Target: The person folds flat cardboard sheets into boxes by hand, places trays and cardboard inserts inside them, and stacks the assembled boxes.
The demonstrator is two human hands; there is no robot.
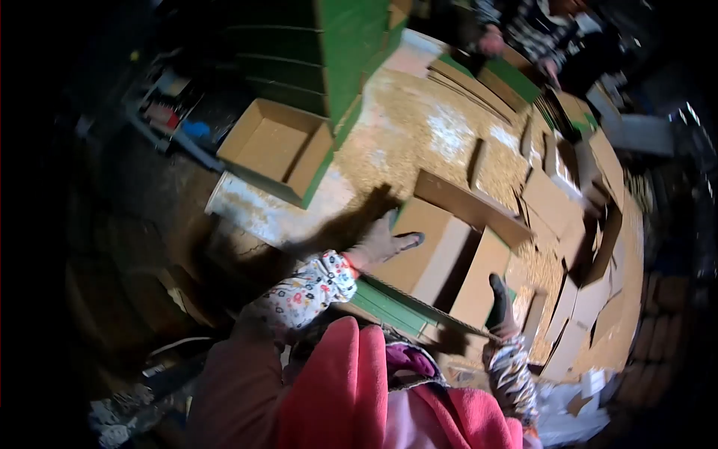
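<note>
Just in front of my body lies a partly folded cardboard box (430, 243), brown inside and green outside, with its far wall raised. At the box's left side is my left hand (381, 243), thumb stretched over the cardboard and fingers apart at the edge. On the right side my right hand (501, 307) is against the box, its dark-covered thumb pointing up; its other fingers are hidden below the cardboard. Green cardboard (389, 307) shows along the near edge.
An open green-sided box (273, 142) sits at the table's left edge beside a tall green stack (351, 52). Cardboard pieces (553, 206) lie on the right of the worn table (381, 153). Across it, a co-worker's hands (491, 41) are near green cardboard.
</note>
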